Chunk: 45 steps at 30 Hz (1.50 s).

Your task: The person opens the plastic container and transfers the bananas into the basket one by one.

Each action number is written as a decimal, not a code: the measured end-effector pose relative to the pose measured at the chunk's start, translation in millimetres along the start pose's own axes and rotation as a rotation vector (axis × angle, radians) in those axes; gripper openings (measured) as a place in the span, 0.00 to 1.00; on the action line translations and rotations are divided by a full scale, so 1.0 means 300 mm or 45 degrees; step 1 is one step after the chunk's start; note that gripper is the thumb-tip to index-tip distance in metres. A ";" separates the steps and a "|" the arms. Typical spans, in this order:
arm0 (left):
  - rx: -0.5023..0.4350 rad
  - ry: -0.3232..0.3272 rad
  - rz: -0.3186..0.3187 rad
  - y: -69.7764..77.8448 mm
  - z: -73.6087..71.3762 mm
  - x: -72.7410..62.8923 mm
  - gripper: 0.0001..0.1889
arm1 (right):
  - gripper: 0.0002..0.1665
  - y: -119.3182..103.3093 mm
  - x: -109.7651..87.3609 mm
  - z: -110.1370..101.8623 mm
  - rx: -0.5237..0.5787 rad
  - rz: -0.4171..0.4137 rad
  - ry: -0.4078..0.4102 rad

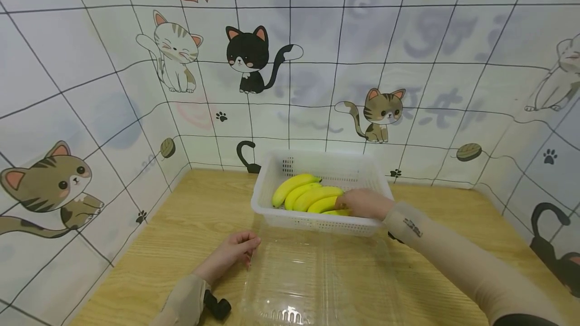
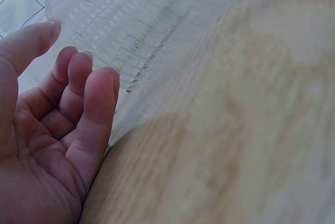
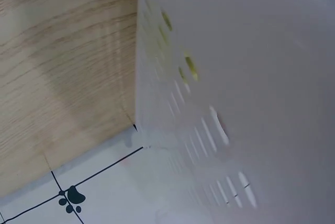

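Several yellow bananas lie side by side in a white plastic basket against the back wall. My right hand reaches over the basket's right side, its fingers bent down at the bananas' right ends. The fingertips are hidden, so their hold is unclear; the right wrist view shows only the basket wall. In front of the basket lies a clear plastic clamshell box, spread flat. At its far left corner is my left hand, fingers loosely curled, the thumb against the clear edge and apart from the fingers.
The wooden table runs back to a wall printed with a grid and cartoon cats. Side walls close in at left and right. The clamshell's near part runs out of the head view's bottom edge.
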<state>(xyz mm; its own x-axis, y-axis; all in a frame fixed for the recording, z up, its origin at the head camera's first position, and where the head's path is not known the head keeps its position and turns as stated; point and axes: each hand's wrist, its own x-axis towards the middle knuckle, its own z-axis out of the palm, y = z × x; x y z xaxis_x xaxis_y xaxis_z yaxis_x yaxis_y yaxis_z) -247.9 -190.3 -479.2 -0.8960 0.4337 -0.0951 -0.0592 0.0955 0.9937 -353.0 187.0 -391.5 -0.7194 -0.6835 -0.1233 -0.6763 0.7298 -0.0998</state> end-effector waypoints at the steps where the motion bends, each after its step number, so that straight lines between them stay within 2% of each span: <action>1: -0.003 0.000 0.001 0.001 0.001 0.001 0.20 | 0.15 0.002 -0.002 -0.003 -0.009 -0.003 0.009; 11: 0.009 0.024 0.006 0.002 -0.002 0.014 0.18 | 0.17 0.019 -0.013 -0.070 -0.044 -0.004 0.061; 17: 0.014 0.018 0.013 -0.001 -0.010 0.021 0.18 | 0.16 0.018 -0.017 -0.099 0.032 0.003 0.081; 23: 0.009 0.021 0.014 -0.006 -0.010 0.032 0.19 | 0.14 0.035 -0.026 -0.121 0.035 0.007 0.132; 30: -0.037 -0.016 0.014 -0.006 -0.005 0.049 0.14 | 0.13 0.061 -0.050 -0.151 0.056 0.035 0.147; 35: -0.039 -0.026 0.032 0.000 -0.009 0.062 0.13 | 0.14 0.078 -0.069 -0.175 0.033 0.055 0.198; 39: -0.041 -0.012 0.017 -0.003 -0.021 0.063 0.11 | 0.15 0.089 -0.084 -0.193 0.040 0.063 0.234; 45: -0.111 -0.004 -0.027 -0.009 -0.044 0.046 0.10 | 0.15 0.121 -0.103 -0.210 0.043 0.123 0.297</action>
<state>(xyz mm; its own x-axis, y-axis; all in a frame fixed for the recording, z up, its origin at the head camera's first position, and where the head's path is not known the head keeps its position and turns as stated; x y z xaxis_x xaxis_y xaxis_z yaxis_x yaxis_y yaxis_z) -266.0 -196.4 -482.6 -0.8928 0.4351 -0.1166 -0.1168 0.0264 0.9928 -365.4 233.9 -329.3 -0.8000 -0.5920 0.0971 -0.6000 0.7891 -0.1319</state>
